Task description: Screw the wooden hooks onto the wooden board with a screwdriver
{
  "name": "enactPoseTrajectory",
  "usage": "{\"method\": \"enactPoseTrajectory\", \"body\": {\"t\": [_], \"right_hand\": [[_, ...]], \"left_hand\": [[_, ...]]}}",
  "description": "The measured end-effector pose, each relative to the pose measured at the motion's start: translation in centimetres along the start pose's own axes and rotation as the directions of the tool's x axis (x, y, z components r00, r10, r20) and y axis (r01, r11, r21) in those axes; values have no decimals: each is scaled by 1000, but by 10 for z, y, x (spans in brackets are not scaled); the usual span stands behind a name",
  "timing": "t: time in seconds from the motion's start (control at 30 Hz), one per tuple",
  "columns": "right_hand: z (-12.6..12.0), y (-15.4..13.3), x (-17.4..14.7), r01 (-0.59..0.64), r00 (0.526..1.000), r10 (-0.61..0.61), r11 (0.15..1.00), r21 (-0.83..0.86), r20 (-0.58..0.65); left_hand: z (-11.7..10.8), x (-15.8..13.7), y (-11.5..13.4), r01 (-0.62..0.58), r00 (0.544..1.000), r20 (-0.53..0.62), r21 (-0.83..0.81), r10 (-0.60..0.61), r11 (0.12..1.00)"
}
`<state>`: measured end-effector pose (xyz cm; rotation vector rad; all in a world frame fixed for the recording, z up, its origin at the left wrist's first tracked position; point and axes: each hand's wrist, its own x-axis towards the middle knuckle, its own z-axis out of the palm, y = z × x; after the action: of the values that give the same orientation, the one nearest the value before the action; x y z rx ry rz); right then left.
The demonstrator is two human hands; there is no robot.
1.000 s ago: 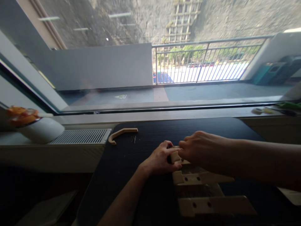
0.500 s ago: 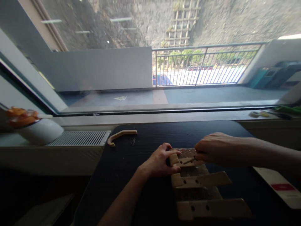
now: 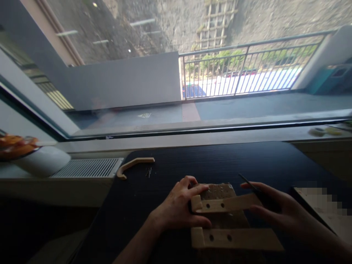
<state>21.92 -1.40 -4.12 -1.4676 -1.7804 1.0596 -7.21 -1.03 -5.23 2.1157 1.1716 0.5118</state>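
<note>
My left hand (image 3: 181, 205) grips the left edge of a brown, rough-surfaced board, its fingers above and thumb below the curled end of the upper wooden hook piece (image 3: 239, 202). Two dark holes show in that piece. A second wooden piece (image 3: 247, 238), also with two holes, lies across the board (image 3: 220, 190) nearer to me. My right hand (image 3: 283, 212) is at the upper piece's right end, holding a thin dark rod (image 3: 244, 179) that points up and left, clear of the holes. The rod's other end is hidden in the hand.
A loose curved wooden hook (image 3: 134, 163) lies at the table's far left, beside several small screws or nails (image 3: 149, 172). A flat pale object (image 3: 321, 209), partly blurred, is at the right. Beyond the dark table (image 3: 220, 157) are a windowsill, a vent (image 3: 88, 167) and a white pot (image 3: 46, 159).
My right hand has drawn back right and toward me, turning from a closed grip over the upper piece's holes; the rod has come away from them. The view has shifted and tilted.
</note>
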Motion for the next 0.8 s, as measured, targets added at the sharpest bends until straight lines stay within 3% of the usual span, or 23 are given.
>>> {"method": "enactPoseTrajectory", "body": {"t": [0.13,0.27,0.4,0.53,0.67,0.8], "right_hand": [[8,3,-2,-25,990,42,992,125,-133],[10,6,-4,-99,994,104,985,140,-24],[11,4,-8,-154,982,173,967,202,-78],[6,0,-6,-116,993,113,985,131,31],[6,-2,-4,-130,989,139,976,172,-44],[11,0,-3,-98,995,101,978,186,-8]], "left_hand": [[1,2,2,60,998,15,1,-60,998],[2,3,2,92,996,14,-8,-92,996],[2,4,3,95,995,4,-52,-95,994],[2,4,4,113,994,10,-74,-113,991],[2,4,4,100,995,10,-82,-100,992],[2,4,3,64,998,-4,-78,-65,995]]}}
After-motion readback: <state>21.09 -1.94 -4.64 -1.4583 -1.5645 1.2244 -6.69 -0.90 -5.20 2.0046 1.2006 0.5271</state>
